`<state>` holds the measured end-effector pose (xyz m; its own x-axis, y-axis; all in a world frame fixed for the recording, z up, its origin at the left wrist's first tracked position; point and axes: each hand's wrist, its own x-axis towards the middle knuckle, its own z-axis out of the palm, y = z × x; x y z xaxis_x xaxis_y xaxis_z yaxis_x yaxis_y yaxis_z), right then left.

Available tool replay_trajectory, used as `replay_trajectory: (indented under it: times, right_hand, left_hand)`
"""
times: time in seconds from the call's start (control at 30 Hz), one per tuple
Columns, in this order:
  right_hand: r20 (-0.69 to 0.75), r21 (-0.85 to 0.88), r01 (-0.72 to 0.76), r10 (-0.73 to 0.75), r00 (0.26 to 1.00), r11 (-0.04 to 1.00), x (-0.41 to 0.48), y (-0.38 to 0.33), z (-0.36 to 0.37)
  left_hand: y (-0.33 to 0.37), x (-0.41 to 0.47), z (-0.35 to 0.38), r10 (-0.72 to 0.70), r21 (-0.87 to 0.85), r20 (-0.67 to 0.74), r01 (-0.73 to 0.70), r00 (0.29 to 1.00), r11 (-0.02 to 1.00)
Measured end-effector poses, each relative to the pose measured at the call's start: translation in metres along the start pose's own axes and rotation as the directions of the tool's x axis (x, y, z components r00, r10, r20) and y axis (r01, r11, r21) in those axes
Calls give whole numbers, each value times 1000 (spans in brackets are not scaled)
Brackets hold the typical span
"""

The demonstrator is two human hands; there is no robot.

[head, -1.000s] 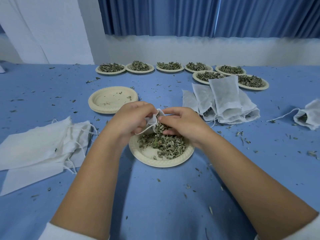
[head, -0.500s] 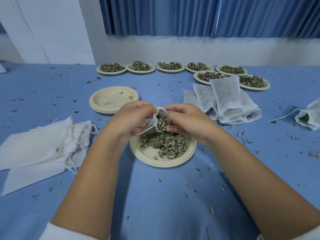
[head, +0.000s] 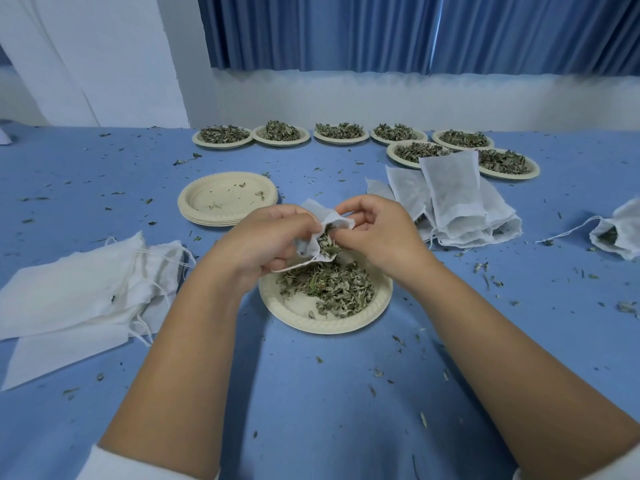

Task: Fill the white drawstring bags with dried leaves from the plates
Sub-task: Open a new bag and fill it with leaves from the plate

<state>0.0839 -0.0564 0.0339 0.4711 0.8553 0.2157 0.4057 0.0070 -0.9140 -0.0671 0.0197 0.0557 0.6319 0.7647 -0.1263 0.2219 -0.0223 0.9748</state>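
Both bare forearms are reaching forward from white sleeves and converging at the middle. The left hand [head: 266, 239] is curling its fingers inward in a pinching grip on white fabric. The right hand [head: 377, 233] is facing it, knuckles up, its thumb and fingertips pinching at the same spot.

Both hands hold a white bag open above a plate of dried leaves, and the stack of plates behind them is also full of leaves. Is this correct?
Not entirely. The head view shows the stack of plates nearly empty, with only crumbs. The rest holds: left hand and right hand hold the bag above the plate.
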Motion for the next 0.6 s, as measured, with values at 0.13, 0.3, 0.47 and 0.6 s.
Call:
replay_trajectory:
  times: [0.13, 0.3, 0.47, 0.6]
  right_hand:
    - [-61, -134, 107, -116, 991, 985, -2, 3, 7]
    - [-68, -80, 232, -237, 969, 969, -4, -1, 6]
    - [17, -41, 186, -186, 982, 982, -4, -2, 3]
    - [61, -184, 172, -164, 985, 968, -2, 4, 4]
  left_hand:
    - [-3, 2, 0, -34, 119, 1, 34, 999, 992]
    - [-6, 4, -2, -62, 164, -35, 67, 997, 984]
    - [-6, 8, -3, -57, 91, -110, 67, 992, 994]
    - [-5, 7, -4, -62, 47, -96, 67, 993, 997]
